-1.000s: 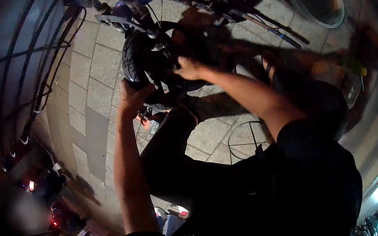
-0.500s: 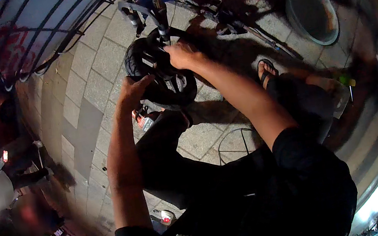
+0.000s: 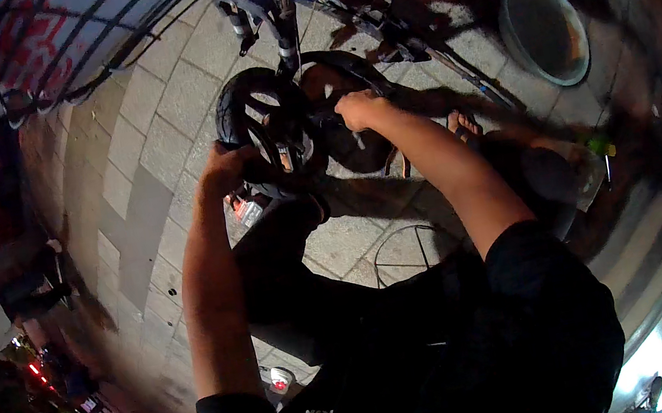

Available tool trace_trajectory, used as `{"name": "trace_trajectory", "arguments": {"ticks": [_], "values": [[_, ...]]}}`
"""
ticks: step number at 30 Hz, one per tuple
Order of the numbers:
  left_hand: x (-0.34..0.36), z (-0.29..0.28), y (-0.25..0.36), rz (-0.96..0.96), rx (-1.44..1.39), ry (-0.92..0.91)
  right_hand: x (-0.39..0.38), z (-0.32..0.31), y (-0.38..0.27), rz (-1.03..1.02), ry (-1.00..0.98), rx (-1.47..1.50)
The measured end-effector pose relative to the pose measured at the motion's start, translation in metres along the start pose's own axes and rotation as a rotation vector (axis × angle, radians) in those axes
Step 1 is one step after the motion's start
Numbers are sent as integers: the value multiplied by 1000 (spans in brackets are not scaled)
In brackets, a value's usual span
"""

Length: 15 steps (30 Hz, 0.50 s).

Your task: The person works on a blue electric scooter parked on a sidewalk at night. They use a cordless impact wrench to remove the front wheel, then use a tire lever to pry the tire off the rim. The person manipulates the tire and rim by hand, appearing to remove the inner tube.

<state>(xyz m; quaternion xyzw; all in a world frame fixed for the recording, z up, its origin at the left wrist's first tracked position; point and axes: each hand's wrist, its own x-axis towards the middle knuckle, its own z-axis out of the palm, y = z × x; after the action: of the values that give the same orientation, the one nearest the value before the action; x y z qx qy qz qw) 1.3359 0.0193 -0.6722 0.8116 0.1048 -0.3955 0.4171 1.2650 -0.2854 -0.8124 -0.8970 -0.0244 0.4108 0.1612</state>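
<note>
A black motorbike wheel (image 3: 228,111) with spokes stands tilted between my hands, below the front fork (image 3: 285,26) of a raised motorbike. My left hand (image 3: 226,168) is closed around the near left side of its tyre. Right of the hub, my right hand (image 3: 365,110) is curled closed; what it grips is dark and partly hidden by the fingers. Beyond and beside that hand curves a dark round rim (image 3: 346,59), too dim to tell what it belongs to.
A grey-green round basin (image 3: 545,31) sits on the paving at the upper right. A sandalled foot (image 3: 464,125) is to the right of the wheel. A wire hoop (image 3: 395,235) lies near my legs, and a barred fence (image 3: 82,51) runs along the upper left.
My right hand has moved right, away from the fork's lower end. The wheel has turned in my hold, and more of its spoked face and the dark rim beside it now shows.
</note>
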Motion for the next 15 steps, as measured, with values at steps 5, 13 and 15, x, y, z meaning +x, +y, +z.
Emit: {"name": "trace_trajectory", "arguments": {"ticks": [5, 13, 15], "values": [[-4, 3, 11, -34, -90, -9, -21, 0, 3, -155, 122, 378], [-3, -22, 7, -15, -55, -7, 27, 22, 11, 58, 756, 670], [-10, -22, -9, 5, -109, 6, 3, 10, -32, 101, 834, 509]]}}
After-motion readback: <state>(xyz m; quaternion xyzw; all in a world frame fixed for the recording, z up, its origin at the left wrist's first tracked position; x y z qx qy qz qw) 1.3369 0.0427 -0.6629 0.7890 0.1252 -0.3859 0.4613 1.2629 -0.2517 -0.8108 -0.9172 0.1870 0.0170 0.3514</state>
